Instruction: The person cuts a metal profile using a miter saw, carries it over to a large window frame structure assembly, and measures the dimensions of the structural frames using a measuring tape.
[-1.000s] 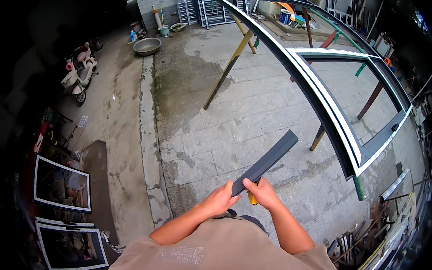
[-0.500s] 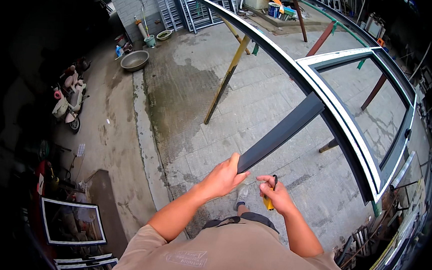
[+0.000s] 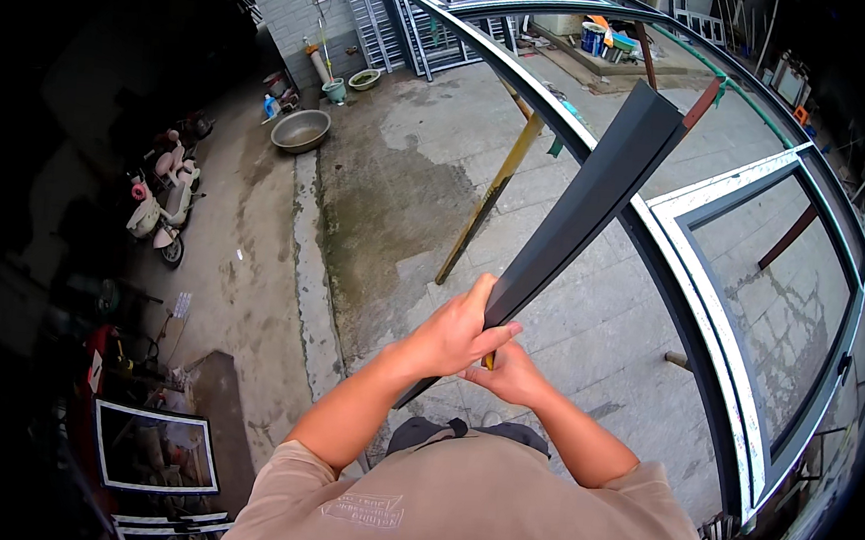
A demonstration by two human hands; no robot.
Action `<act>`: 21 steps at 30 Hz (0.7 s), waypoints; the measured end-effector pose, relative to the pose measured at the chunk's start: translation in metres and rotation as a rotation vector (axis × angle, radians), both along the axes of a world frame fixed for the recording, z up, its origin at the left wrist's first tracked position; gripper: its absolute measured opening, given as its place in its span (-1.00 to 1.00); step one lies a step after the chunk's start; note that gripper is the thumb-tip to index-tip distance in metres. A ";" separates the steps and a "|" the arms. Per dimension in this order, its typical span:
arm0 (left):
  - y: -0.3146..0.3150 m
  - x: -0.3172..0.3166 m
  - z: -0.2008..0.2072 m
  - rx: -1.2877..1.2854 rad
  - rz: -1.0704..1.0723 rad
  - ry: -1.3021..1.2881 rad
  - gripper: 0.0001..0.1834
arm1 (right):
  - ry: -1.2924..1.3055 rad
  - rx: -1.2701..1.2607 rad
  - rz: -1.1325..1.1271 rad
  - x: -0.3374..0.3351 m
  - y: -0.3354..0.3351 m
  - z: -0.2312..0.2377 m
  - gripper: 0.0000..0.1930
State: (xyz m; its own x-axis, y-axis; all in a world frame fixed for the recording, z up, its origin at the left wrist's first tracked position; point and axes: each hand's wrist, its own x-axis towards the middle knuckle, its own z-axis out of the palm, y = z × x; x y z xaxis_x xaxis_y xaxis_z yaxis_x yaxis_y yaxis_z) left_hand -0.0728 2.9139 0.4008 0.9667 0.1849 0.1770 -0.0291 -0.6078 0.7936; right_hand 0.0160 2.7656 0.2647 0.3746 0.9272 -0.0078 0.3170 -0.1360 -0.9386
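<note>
My left hand (image 3: 453, 330) grips a long dark grey metal profile (image 3: 599, 186) near its lower part. The profile slants up and away to the right, its far end raised across the view of the large frame. Just below and right of that grip, my right hand (image 3: 510, 374) is closed against the profile's underside. A yellow tape measure (image 3: 488, 360) shows only as a sliver between the hands; most of it is hidden. To the right lies the large dark window frame (image 3: 684, 333) with white-faced edges, and a smaller sash (image 3: 723, 280) is set in it.
A yellow-black stand leg (image 3: 493, 199) and a reddish leg (image 3: 791, 235) are under the frame. Farther left are a wide basin (image 3: 301, 131), a scooter (image 3: 164, 201) and a small white-edged frame (image 3: 155, 486). Lattice panels (image 3: 375, 20) lean against the back wall.
The profile has been lifted and swung steeper, and its lower end now shows beneath my left hand. My right hand has moved left to meet it. The view has shifted, so the surroundings appear farther right.
</note>
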 end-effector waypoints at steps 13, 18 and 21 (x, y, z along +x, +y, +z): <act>0.151 0.066 -0.009 -0.009 -0.350 0.038 -0.39 | -0.025 -0.043 -0.210 0.020 0.122 0.017 -0.46; 0.218 0.072 -0.010 -0.118 -0.410 -0.028 -0.25 | -0.056 0.018 -0.395 0.003 0.165 0.043 -0.53; 0.256 0.071 0.000 -0.090 -0.384 -0.159 -0.21 | -0.049 0.047 -0.473 0.007 0.188 0.032 -0.57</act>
